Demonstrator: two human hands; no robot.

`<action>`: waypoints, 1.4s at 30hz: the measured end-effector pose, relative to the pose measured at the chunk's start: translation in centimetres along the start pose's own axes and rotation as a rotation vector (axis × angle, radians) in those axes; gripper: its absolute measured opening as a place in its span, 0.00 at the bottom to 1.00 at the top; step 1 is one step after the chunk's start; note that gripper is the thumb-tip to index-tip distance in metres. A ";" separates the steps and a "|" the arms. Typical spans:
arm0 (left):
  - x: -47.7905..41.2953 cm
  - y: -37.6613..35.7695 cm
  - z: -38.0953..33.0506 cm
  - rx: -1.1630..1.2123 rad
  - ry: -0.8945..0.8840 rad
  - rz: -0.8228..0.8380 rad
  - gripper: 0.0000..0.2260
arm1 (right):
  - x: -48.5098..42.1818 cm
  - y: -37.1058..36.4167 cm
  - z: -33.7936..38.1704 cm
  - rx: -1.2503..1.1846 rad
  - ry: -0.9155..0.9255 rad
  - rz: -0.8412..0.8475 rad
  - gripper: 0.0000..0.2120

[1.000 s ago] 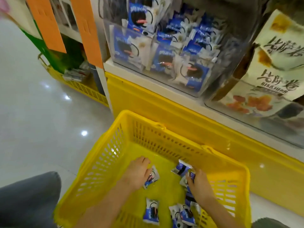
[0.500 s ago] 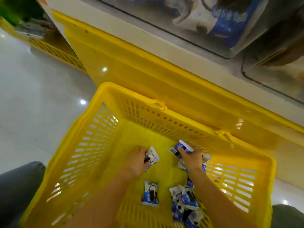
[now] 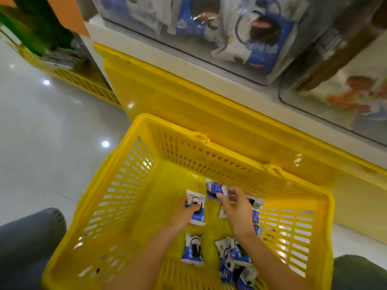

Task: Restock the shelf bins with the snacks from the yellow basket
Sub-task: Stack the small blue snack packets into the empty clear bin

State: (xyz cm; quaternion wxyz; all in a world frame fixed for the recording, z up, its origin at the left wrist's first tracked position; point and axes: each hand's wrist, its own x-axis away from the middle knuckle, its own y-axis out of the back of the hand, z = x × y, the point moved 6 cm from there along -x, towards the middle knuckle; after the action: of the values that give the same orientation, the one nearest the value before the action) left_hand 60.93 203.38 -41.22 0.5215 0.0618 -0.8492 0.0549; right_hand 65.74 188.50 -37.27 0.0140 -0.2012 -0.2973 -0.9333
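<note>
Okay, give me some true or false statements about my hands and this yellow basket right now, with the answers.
1. The left hand and right hand are both inside the basket. True.
2. The left hand is empty. False: it holds a packet.
3. The right hand pinches another packet. True.
4. Nothing else is left in the basket. False: loose packets lie on its floor.

Basket (image 3: 134, 176) apparently plastic; floor (image 3: 41, 130) glossy.
</note>
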 end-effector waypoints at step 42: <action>4.6 2.4 -3.0 0.193 -0.196 -0.050 0.22 | -0.5 -0.1 0.1 0.082 -0.081 0.291 0.27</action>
State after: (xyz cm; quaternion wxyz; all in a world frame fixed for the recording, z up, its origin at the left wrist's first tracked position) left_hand 61.09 206.02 -35.88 0.4289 0.1377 -0.8851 0.1171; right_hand 66.22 188.55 -37.44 0.1452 -0.2791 -0.3030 -0.8996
